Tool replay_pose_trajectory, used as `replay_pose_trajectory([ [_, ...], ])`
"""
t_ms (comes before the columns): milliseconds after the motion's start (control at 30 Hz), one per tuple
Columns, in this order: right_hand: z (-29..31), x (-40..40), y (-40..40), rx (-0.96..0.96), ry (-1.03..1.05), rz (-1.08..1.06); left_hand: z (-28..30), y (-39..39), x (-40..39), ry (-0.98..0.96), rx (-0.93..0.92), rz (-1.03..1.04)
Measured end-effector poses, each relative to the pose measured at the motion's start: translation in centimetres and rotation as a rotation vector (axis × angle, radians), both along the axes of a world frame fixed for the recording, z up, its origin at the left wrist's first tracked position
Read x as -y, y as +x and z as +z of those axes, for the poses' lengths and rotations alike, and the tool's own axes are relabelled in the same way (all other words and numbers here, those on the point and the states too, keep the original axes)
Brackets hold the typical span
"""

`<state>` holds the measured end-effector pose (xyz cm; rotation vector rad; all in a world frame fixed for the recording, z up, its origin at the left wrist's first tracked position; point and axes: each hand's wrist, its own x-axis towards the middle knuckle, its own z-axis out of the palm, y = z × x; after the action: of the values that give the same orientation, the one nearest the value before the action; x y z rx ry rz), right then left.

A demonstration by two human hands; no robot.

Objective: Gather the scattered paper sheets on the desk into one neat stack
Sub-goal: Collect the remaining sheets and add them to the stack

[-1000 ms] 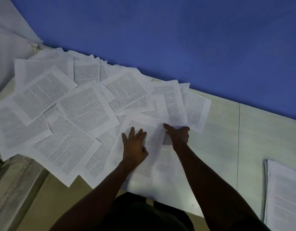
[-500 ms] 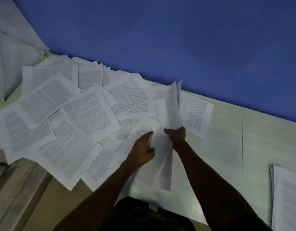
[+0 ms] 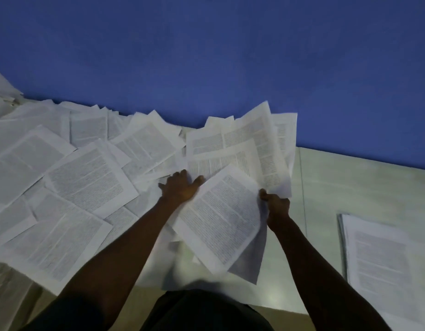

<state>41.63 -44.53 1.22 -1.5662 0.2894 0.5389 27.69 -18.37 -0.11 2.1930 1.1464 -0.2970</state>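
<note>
Several printed paper sheets lie scattered and overlapping over the left half of the pale desk. My right hand pinches the right edge of a loose bundle of sheets, which fans up off the desk toward the blue wall. My left hand lies flat, fingers spread, on the papers at the bundle's left edge. A tidier stack of sheets rests on the desk at the right.
A blue wall runs along the back of the desk. More white paper sits at the far left edge. A seam crosses the bare desk between bundle and stack. My dark clothing fills the bottom centre.
My right hand has lifted several sheets up into a fanned bundle, where it earlier held one. My left hand has slid up and left. The view has shifted left.
</note>
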Motion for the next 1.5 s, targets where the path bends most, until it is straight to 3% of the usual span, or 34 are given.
replay_pose_trajectory([
  [167,-1.9,5.8,1.5,-0.076,0.151,0.189,2.0,2.2,1.0,-0.027,0.304,0.199],
  [233,-2.4,7.0,2.0,-0.089,0.153,0.275,2.7,2.8,1.0,0.034,0.331,0.155],
  [300,-2.6,7.4,2.1,-0.082,0.088,0.266,3.1,2.8,1.2,-0.051,0.354,0.214],
  [433,-3.7,6.6,1.0,-0.012,-0.363,0.106,1.3,0.1,2.5,-0.136,0.351,0.415],
  [633,-3.9,5.8,-4.5,0.299,-1.023,0.167,-1.9,-4.7,8.2,-0.075,0.230,0.518],
  [700,-4.0,5.7,-6.1,0.448,-1.114,0.239,-2.2,-5.3,9.4,0.004,0.194,0.475],
  [833,-5.4,5.8,-7.4,0.486,-1.225,0.455,-1.8,-5.5,10.6,0.182,0.043,0.271],
  [967,-5.7,6.5,-7.1,0.498,-1.223,0.586,-1.7,-5.9,11.0,0.157,0.042,0.162],
  [1067,-5.1,6.0,-5.7,0.785,-1.211,0.813,-1.6,-6.4,11.3,0.068,0.086,0.068],
  [1267,-4.1,2.7,-2.7,1.202,-1.020,1.555,-2.3,-7.1,9.6,-0.229,-0.103,-0.023],
  [1500,-4.5,1.0,-2.5,1.661,-0.658,1.869,-4.4,-7.9,8.9,-0.289,-0.046,-0.022],
])
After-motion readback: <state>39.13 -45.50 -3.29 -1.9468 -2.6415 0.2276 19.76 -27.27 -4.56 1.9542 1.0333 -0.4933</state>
